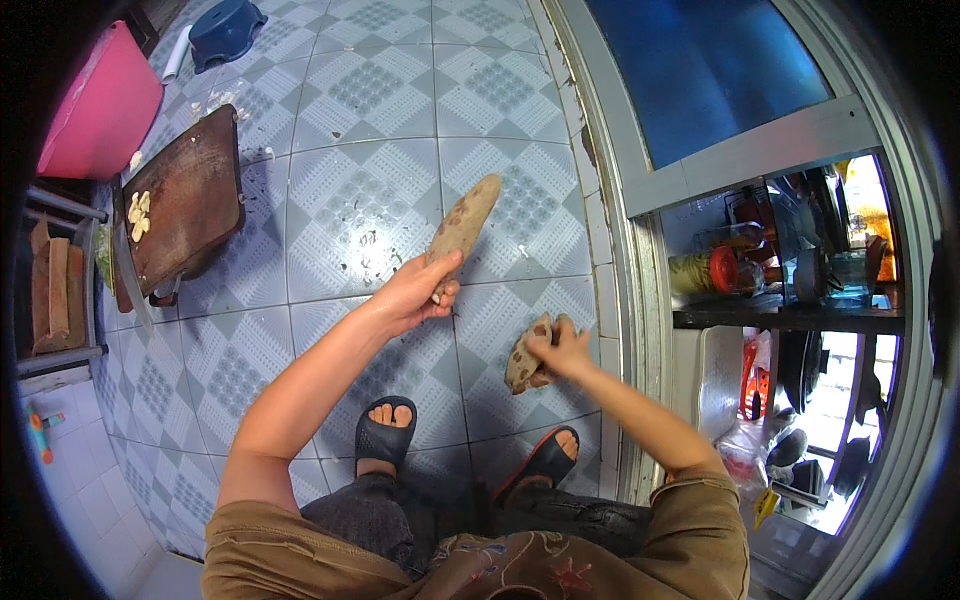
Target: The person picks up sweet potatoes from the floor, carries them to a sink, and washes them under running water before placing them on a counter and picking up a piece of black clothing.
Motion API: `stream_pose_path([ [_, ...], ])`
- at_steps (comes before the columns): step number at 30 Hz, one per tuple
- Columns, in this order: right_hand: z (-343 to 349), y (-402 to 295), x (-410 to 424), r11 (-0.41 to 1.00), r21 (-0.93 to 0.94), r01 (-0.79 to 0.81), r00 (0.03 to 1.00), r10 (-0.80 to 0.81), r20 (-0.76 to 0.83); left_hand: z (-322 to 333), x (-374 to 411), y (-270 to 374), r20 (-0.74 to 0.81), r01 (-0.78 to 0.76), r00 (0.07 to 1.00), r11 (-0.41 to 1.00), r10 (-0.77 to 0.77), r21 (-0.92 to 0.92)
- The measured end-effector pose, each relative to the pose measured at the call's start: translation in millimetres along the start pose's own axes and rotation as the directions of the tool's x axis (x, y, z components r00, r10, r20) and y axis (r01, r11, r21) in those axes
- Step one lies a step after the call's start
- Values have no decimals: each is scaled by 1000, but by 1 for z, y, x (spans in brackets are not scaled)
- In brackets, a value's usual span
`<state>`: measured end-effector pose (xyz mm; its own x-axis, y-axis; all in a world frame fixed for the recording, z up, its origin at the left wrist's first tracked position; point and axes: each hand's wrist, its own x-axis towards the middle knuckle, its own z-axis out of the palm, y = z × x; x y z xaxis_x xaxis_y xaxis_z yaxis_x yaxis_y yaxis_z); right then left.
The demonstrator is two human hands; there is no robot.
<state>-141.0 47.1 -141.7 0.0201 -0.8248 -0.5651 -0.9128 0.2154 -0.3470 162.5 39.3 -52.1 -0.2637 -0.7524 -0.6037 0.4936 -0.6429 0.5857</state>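
Note:
A long brown-spotted cloth roll or mitt [466, 217] points up and away from my left hand [420, 294], whose fingers are closed around its lower end. To the right and a little lower, my right hand [562, 349] grips a shorter, crumpled spotted cloth piece [525, 360]. Whether these are oven mitts or another kind of cloth item, I cannot tell. The two pieces are apart, both held above the tiled floor [375, 172].
At left, a wooden chopping board [187, 202] bears pale peeled pieces [139, 214], with a knife blade [133, 262] along its near edge. Beyond are a pink tub [105, 105] and a blue stool [225, 34]. A door frame [619, 262] and shelves with jars [701, 271] line the right.

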Motion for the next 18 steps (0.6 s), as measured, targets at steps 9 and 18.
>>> stream_pose_path([
  [9,27,-28,-19,963,-258,72,983,-112,-145,-13,28,-16,419,297,902,850,-101,-435],
  [18,-2,-18,5,894,-340,292,956,-282,78,-12,40,5,494,460,854,679,-162,-572],
])
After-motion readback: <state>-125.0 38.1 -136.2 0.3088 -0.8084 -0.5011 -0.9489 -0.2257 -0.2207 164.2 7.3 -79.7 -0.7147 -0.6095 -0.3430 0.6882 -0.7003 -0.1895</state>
